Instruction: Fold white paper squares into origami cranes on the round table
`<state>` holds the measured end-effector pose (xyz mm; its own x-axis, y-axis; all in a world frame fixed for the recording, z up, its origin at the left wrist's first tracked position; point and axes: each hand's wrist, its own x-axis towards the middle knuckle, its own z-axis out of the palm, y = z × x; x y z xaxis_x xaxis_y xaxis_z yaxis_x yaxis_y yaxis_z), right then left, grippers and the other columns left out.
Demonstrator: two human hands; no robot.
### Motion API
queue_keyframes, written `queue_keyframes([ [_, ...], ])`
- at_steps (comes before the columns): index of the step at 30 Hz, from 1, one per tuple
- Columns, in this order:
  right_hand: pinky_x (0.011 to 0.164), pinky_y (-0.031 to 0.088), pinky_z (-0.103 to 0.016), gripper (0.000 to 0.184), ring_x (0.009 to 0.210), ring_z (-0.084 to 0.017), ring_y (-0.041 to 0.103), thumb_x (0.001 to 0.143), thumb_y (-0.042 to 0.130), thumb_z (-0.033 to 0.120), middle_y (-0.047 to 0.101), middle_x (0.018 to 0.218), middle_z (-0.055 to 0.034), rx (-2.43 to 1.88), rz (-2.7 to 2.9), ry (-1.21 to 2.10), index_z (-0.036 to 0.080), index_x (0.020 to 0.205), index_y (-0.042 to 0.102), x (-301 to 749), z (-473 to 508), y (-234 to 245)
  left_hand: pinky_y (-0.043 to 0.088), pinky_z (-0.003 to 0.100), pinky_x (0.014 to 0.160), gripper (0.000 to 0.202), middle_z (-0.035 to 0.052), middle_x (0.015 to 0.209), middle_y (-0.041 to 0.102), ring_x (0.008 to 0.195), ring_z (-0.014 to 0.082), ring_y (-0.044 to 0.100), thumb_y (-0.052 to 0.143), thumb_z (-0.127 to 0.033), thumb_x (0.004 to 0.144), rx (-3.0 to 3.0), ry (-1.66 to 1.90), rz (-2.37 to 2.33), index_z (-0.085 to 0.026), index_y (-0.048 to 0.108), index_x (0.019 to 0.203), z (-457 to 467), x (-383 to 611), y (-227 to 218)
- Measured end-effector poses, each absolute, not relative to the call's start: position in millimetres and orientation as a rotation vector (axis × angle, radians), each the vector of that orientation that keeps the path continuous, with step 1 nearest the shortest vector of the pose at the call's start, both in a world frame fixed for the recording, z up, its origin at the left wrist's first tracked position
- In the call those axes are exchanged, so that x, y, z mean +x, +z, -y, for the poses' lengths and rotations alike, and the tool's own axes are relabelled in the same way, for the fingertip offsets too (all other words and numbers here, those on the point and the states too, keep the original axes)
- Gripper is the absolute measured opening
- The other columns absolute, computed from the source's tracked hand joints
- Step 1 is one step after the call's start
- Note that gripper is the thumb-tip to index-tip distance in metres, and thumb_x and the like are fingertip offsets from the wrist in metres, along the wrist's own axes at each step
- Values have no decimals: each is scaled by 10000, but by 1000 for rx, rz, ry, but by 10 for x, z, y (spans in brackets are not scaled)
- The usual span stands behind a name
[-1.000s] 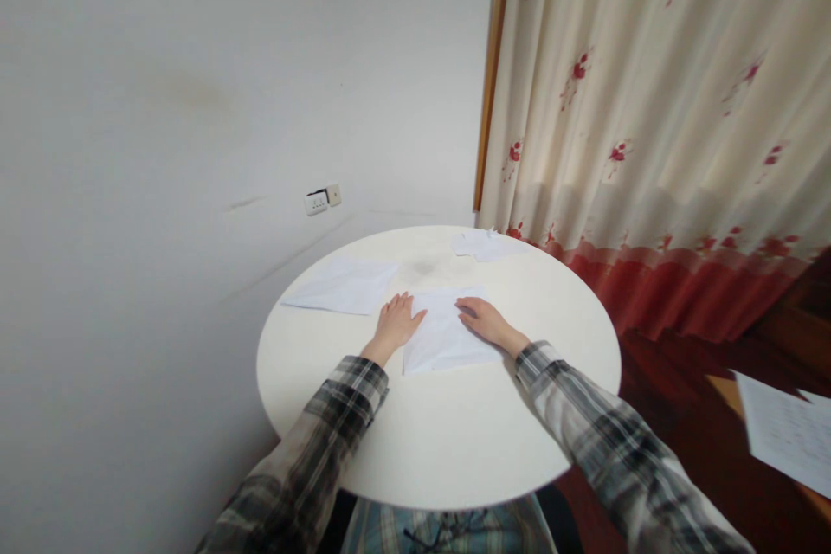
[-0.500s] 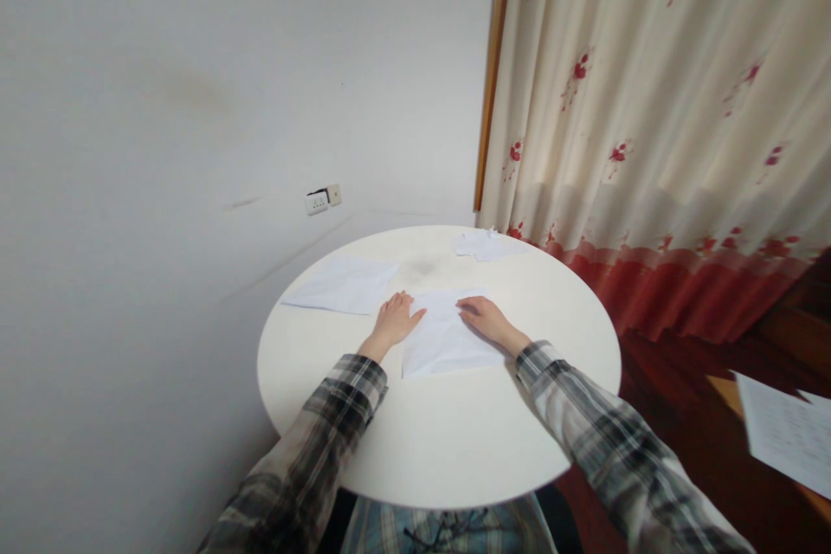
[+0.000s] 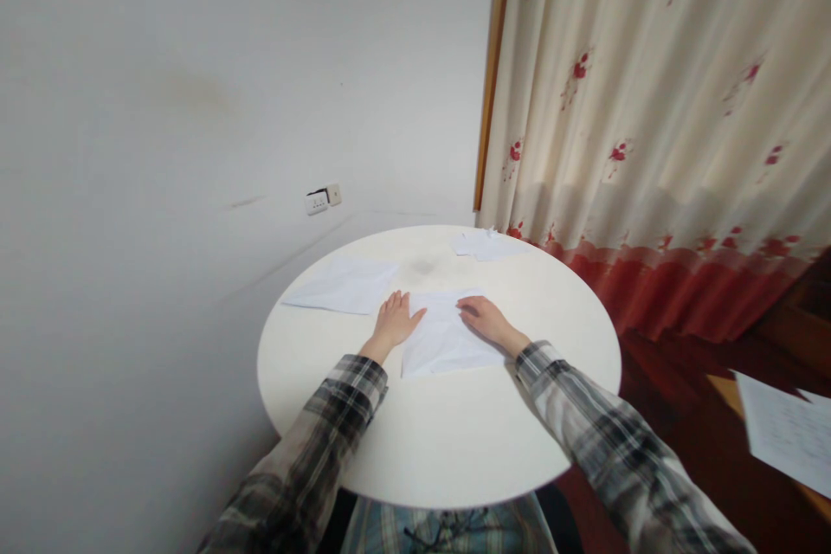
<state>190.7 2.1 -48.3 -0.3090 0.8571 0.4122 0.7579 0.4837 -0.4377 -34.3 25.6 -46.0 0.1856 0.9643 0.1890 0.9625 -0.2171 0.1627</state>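
Observation:
A white sheet of paper (image 3: 441, 346) lies on the round white table (image 3: 447, 441) between my hands, its surface slightly creased. Over its left edge rests my left hand (image 3: 394, 322), flat, with the fingers stretched forward and the thumb spread onto the sheet. My right hand (image 3: 488, 320) lies on the right part of the same paper. Its fingers point left and bend a little, with the thumb slightly apart from them. Some of the sheet is covered by this hand and wrist.
Another white sheet (image 3: 344, 283) lies at the table's left rear. Smaller paper pieces (image 3: 490, 245) are at the far right edge. A wall with a socket (image 3: 317, 203) stands to the left, a curtain (image 3: 623, 104) behind right. Written papers (image 3: 789, 433) lie on a surface at lower right.
My left hand's fingers have shifted very slightly at the paper's upper left edge. The right hand and the sheets look nearly the same.

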Motion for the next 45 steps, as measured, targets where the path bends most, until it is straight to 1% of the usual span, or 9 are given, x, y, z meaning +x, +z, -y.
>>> queue_keyframes([
  [9,954,372,-338,254,1044,-185,543,801,507,192,630,1094,-79,-1330,2122,225,170,1026,626,1916,-26,-505,225,429,1031,609,195,1349,404,1277,301,324,447,-456,810,2253,765,-1785,-102,354,1297,-331,-378,-500],
  [12,946,378,-337,252,1037,-183,546,799,511,193,632,1087,-77,-1319,2121,223,171,1022,626,1920,-42,-526,239,392,1043,596,191,1361,390,1269,269,347,490,-404,801,2115,960,-1655,-103,351,1297,-396,-375,-522],
  [17,945,381,-318,245,1031,-179,548,803,507,193,634,1083,-76,-1313,2134,197,160,1014,627,1927,-51,-546,337,317,1000,700,171,1412,306,1276,212,345,562,-301,774,1691,1272,-1328,-149,219,1365,-414,-326,-510],
  [21,945,379,-320,249,1029,-184,547,803,506,198,633,1084,-92,-1301,2134,196,139,1012,628,1934,-52,-552,430,315,907,831,176,1422,283,1214,222,430,620,-336,740,1451,1318,-1151,-210,126,1396,-327,-294,-449],
  [24,945,378,-330,246,1030,-185,547,799,507,195,633,1084,-87,-1302,2128,208,153,1009,628,1933,-50,-555,461,337,857,784,186,1334,425,1103,253,530,674,-376,673,1376,1227,-971,-156,317,1335,-271,-285,-405],
  [28,952,373,-344,249,1037,-189,543,793,503,201,629,1085,-83,-1308,2117,224,167,1009,623,1922,-51,-568,474,377,803,602,152,1047,646,931,288,610,715,-390,591,1401,1072,-845,-81,574,1087,-234,-286,-392],
  [35,1017,294,-430,463,1180,-242,438,725,566,238,511,1247,-142,-1371,1717,193,155,1174,490,1986,-159,-575,485,360,779,451,119,958,681,863,258,631,681,-349,604,1289,1205,-916,-101,616,976,-224,-290,-401],
  [40,892,432,-380,570,1045,-231,555,683,624,361,552,1199,-147,-1372,1233,585,152,1186,456,2033,-168,-536,499,359,779,459,126,1021,660,853,241,640,624,-332,657,1205,1278,-906,-109,564,1054,-238,-307,-370],
  [45,659,517,-313,425,719,-198,651,607,693,333,688,930,-108,-1131,1155,1070,118,962,601,1996,-66,-515,513,359,761,455,135,1053,648,869,246,641,601,-313,678,1165,1292,-891,-109,549,1081,-253,-327,-348],
])
